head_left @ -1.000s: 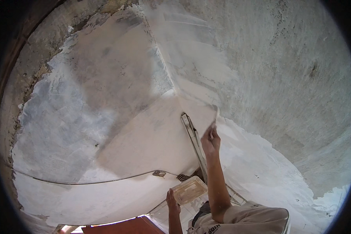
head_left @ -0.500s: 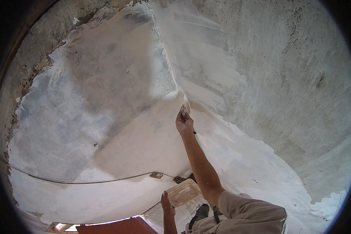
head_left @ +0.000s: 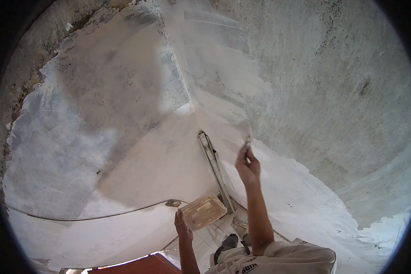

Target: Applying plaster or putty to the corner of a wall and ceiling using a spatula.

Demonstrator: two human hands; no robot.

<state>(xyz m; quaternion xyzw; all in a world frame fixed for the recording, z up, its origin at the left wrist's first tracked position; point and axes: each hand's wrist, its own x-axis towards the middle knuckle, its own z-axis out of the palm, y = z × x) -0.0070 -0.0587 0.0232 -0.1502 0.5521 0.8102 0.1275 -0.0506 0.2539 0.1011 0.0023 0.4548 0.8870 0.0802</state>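
My right hand (head_left: pixel 248 165) is raised before the right wall, fingers closed around a putty knife (head_left: pixel 249 138). The knife is seen nearly edge-on and slightly blurred, its tip close to the damp plaster. Lower down, my left hand (head_left: pixel 182 224) grips the near left side of a shallow rectangular plastic tub (head_left: pixel 204 212), which is tilted and smeared with beige filler. White and beige filler coats the left wall (head_left: pixel 155 160) and part of the right wall, meeting at a corner line between them.
A long pale straight bar (head_left: pixel 214 164) leans in the corner. A cable (head_left: pixel 100 218) runs along the left wall to a small box (head_left: pixel 172 203). Rough bare grey wall (head_left: pixel 315 91) lies to the right. A red-brown panel (head_left: pixel 137 266) and floor tiles (head_left: pixel 201 249) show below.
My right hand has moved right, off the corner, with the putty knife. The tub and my left hand have shifted slightly left and up. The leaning bar now shows in full.
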